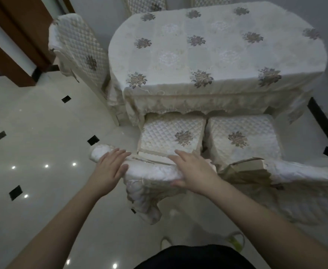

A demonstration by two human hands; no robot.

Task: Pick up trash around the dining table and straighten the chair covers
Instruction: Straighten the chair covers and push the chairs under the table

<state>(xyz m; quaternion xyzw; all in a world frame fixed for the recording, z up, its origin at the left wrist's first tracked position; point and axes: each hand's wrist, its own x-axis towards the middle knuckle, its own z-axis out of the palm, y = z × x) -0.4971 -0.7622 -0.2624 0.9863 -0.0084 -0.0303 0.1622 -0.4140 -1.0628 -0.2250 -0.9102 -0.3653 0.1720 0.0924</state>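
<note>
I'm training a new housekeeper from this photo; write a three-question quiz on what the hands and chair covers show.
1. True or false: both hands lie flat on top of the near chair's cover.
2. Which hand sits nearer the cover's left end: A) left hand, B) right hand?
3. Fill in: the neighbouring chair's cover has slipped at its corner, baring a ____ chair back.

Key: 1 true; 2 A; 3 brown

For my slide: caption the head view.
Both hands flat on the chair-back cover by the table.
</note>
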